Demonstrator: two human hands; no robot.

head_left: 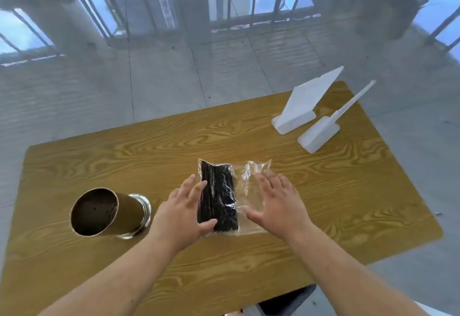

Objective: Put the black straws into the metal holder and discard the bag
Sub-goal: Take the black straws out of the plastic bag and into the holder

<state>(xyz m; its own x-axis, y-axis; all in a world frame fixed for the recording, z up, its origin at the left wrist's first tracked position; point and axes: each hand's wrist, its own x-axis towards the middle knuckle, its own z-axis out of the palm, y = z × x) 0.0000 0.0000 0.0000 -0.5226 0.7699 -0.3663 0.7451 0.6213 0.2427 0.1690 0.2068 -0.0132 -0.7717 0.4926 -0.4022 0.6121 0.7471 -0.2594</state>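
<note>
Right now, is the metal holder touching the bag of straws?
Apart. The head view shows a strip of wooden table and the left hand between the metal holder and the bag of straws.

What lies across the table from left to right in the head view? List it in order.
metal holder → left hand → black straws in their bag → right hand → white scoop

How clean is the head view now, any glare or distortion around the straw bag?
Head view: white glare streaks on the clear bag partly mask the black straws; wide-angle lens bows the table edges and railing; background floor looks soft; metal holder mirrors the wood grain.
</note>
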